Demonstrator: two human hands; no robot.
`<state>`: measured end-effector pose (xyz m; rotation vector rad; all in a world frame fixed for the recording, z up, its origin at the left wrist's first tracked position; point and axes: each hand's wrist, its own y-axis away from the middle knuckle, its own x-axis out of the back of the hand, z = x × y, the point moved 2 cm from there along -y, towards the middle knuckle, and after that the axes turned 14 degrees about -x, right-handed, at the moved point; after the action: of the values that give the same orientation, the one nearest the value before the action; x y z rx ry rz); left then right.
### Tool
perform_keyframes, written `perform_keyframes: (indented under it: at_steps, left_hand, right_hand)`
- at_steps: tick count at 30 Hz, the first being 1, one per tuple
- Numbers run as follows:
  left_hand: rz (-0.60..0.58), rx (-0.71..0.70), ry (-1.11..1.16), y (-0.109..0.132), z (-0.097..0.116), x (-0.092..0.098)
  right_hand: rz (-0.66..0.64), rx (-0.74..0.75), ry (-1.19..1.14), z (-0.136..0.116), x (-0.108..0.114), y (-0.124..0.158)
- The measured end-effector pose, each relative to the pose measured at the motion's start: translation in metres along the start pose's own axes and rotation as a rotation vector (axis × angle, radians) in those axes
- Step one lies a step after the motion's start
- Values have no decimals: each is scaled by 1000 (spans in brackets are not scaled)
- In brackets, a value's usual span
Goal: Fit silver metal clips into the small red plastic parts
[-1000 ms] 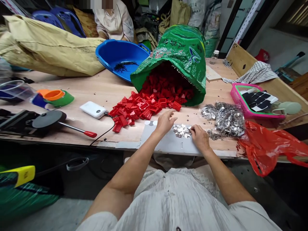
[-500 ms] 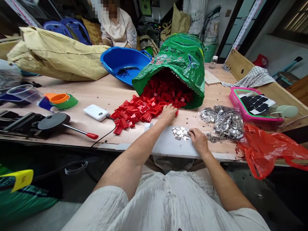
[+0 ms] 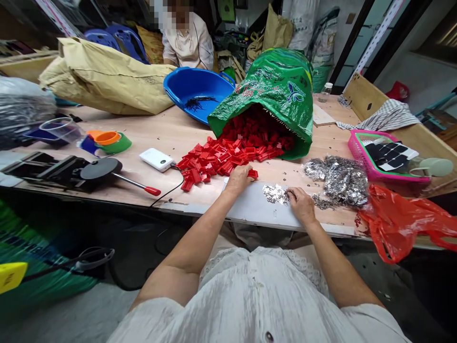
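My left hand [image 3: 238, 180] is closed with a red plastic piece [image 3: 253, 174] at its fingertips, just in front of the heap of red plastic pieces [image 3: 214, 159]. That heap spills from the mouth of a green woven sack [image 3: 274, 76] lying on its side. My right hand [image 3: 302, 205] rests at the right edge of a small pile of flat shiny metal pieces [image 3: 275, 194]. Its fingers are pinched together, and what lies between them is too small to make out. Both hands are over a grey-white board [image 3: 257, 209] at the table's front edge.
Right of my hands lie clear bags of metal pieces [image 3: 344, 181], a red plastic bag [image 3: 403, 221] and a pink basket [image 3: 389, 169]. On the left are a lever press [image 3: 100, 169], a white power bank [image 3: 156, 159] and a blue basin [image 3: 200, 88]. A person [image 3: 187, 40] sits opposite.
My left hand has drawn back from the red heap toward me, with a red plastic piece in its fingers. My right hand stays by the metal pile. The view has turned slightly left.
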<state>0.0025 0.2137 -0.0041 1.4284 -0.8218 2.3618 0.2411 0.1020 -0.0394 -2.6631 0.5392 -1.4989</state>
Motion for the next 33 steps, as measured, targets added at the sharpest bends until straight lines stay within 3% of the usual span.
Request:
perform_keyframes:
  at_steps: [4, 7, 12, 18, 23, 26, 29, 33]
  left_hand:
    - [94, -33, 91, 19, 16, 12]
    - [234, -67, 324, 37, 35, 19]
    - [338, -35, 596, 58, 64, 26]
    - [304, -143, 594, 64, 84, 20]
    - [271, -350, 403, 71, 95, 12]
    - [244, -397, 407, 75, 100, 10]
    - [224, -354, 425, 78, 100, 8]
    - [228, -256, 440, 82, 93, 7]
  right_hand:
    - [-20, 1, -48, -1, 3, 1]
    - [-46, -12, -147, -1, 9, 0]
    - [-126, -162, -363, -4, 21, -3]
    - [-331, -268, -764, -22, 30, -1]
    - [-459, -298, -808, -38, 37, 11]
    - [-481, -252, -775, -42, 40, 17]
    - [-486, -211, -752, -38, 37, 18]
    - [-325, -205, -604, -24, 28, 15]
